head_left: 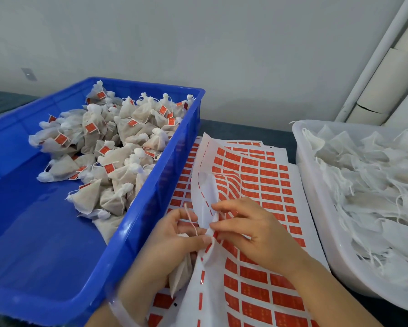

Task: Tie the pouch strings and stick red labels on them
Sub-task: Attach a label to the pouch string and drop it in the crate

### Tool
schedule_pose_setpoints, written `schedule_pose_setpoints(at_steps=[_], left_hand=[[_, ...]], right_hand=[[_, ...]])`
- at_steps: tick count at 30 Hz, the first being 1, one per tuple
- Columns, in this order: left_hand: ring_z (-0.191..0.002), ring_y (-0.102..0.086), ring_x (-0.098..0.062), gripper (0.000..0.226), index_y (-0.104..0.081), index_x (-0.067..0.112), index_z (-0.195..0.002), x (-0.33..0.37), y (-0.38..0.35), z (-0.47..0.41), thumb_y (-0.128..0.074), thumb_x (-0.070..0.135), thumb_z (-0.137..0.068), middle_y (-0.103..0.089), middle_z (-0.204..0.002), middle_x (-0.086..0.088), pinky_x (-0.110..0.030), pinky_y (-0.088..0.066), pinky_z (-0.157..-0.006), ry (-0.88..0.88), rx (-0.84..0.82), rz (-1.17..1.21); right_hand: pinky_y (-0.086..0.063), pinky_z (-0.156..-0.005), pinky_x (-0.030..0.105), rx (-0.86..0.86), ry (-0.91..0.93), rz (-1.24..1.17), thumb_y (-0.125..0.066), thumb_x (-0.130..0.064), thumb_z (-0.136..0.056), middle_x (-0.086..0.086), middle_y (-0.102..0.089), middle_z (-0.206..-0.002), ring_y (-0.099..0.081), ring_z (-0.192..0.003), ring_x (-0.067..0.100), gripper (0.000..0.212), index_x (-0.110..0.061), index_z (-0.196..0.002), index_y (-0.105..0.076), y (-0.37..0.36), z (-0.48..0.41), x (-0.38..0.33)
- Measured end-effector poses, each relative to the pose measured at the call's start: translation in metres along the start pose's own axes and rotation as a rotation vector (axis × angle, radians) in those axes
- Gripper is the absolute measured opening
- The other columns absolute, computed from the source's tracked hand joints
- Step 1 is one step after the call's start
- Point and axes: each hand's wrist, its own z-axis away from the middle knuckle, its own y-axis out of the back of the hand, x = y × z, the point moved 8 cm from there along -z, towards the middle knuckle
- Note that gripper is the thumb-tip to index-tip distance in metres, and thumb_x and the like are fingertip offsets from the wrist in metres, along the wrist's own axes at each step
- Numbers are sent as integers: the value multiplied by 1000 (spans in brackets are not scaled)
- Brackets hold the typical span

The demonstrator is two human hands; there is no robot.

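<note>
Dozens of finished pouches [118, 147], tied and red-tagged, lie heaped in the far half of the blue crate [33, 220] at ten o'clock. The white tub [321, 220] at three o'clock holds a deep tangle of untagged pouches [368, 185] with loose strings, so the job looks roughly midway, with a large batch left. Between the two bins, at the centre, lie the label sheets [257, 175]. Most of their red labels are unused, and the top sheet [205, 161] is curled up along its stripped left edge. At six o'clock the left hand [172, 244] curls round one filled pouch [180, 274], whose string [191, 220] loops up over the fingers. The right hand [252, 234] brings thumb and forefinger narrowly together on the top sheet's edge, the other fingers spread. Whether a label has come free cannot be told. This pouch appears gathered at the neck but carries no tag yet.
</note>
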Motion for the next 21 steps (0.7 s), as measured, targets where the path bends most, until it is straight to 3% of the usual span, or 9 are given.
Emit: schedule_pose_setpoints(at_steps=[3,7,12,17,21], left_hand=[[-70,-71,-25,42,-51,15,-98,-1,-6,1,-76,6,-65,-74,-83,-7,-40,-54,-68,67,-76,137],[-65,-71,-19,41,-51,16,-97,0,-7,1,-78,10,-67,-74,-78,-2,-31,-53,-60,62,-36,84],[-52,-67,-13,40,-50,15,-95,5,-2,2,-79,15,-67,-73,-72,3,-19,-49,-47,19,21,43],[-50,-66,-15,39,-50,13,-95,6,1,3,-78,13,-67,-73,-70,-3,-20,-50,-45,33,7,98],[-48,-65,-15,36,-51,13,-96,5,-1,4,-76,12,-70,-72,-67,-4,-20,-49,-44,53,-17,131]], right_hand=[[-35,-91,8,-24,-40,-54,-60,-27,-84,-15,-60,-122,-44,-111,-8,20,-33,-100,-71,1,0,3],[-28,-88,2,-130,-84,-62,-57,-31,-83,-21,-55,-122,-35,-109,-21,16,-34,-94,-68,-5,-2,7],[-27,-88,2,-163,-59,-27,-57,-30,-82,-20,-57,-123,-38,-104,-18,12,-31,-86,-68,-5,-5,5],[-26,-92,3,-198,-76,-130,-58,-35,-83,-27,-50,-125,-33,-116,-17,14,-36,-94,-65,-8,-5,2],[-26,-90,0,-224,-96,-134,-61,-32,-83,-42,-45,-112,-33,-116,-16,9,-40,-87,-62,-6,-7,3]])
